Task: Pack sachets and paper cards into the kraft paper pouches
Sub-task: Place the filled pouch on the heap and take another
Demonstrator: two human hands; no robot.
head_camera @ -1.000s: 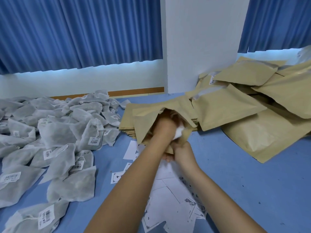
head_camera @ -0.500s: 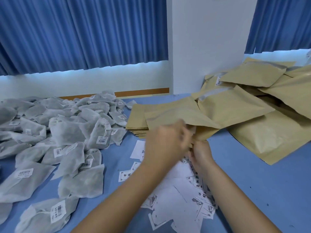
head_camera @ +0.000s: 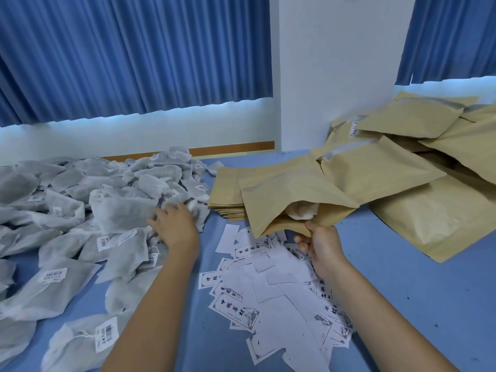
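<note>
Head view: the right hand (head_camera: 319,245) pinches the near lip of an open kraft pouch (head_camera: 292,191), held centre above the paper cards (head_camera: 268,288), with 1 sachet (head_camera: 302,210) showing inside. The mouth faces near and the long axis runs near to far. The left hand (head_camera: 174,226), fingers spread, rests on the sachet pile (head_camera: 118,208) at left. The filling step seems underway, and the next move likely calls for gripping another sachet.
</note>
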